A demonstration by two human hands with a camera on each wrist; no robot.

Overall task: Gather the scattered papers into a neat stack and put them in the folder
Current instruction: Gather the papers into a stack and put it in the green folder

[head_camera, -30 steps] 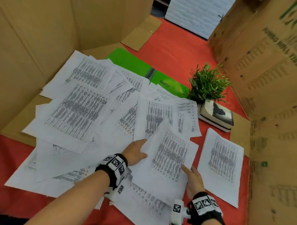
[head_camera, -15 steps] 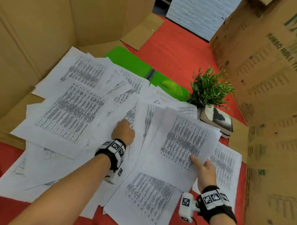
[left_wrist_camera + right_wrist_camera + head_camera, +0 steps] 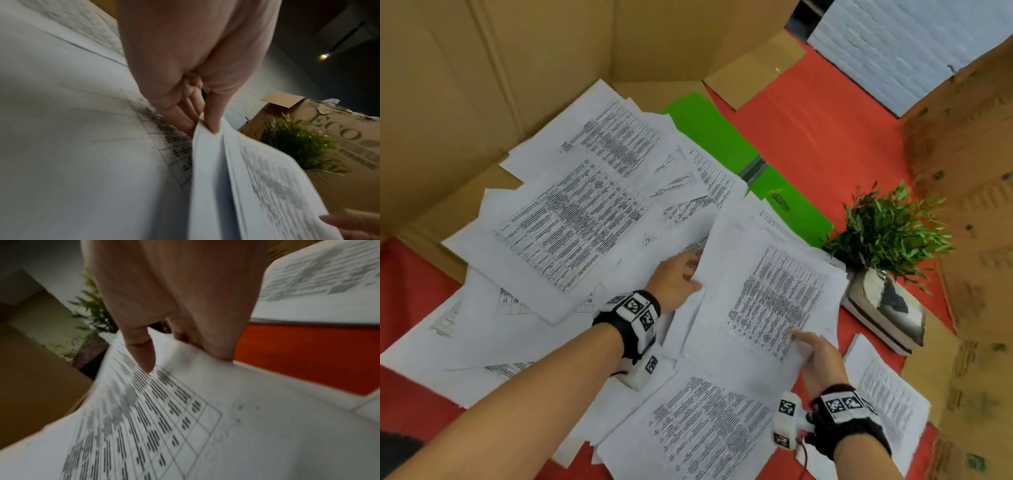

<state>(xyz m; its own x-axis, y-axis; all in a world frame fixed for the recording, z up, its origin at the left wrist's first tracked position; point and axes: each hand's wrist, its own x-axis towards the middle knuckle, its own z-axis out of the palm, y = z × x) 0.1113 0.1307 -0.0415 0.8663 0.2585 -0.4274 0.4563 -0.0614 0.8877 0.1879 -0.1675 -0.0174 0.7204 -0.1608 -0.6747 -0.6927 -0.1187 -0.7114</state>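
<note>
My left hand (image 3: pixel 677 281), half a second ago knuckles-down on the spread, now pinches the left edge of the gathered sheets (image 3: pixel 770 291). My right hand (image 3: pixel 820 356) still pinches their near edge, lifted beside the green folder (image 3: pixel 709 133).

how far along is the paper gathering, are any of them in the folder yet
Early. None are in the folder; loose papers partly cover it. In hand: the left hand and right hand each pinch an edge of a small bundle. Left: collect the other sheets, including the one by the book, square them and file them.
</note>
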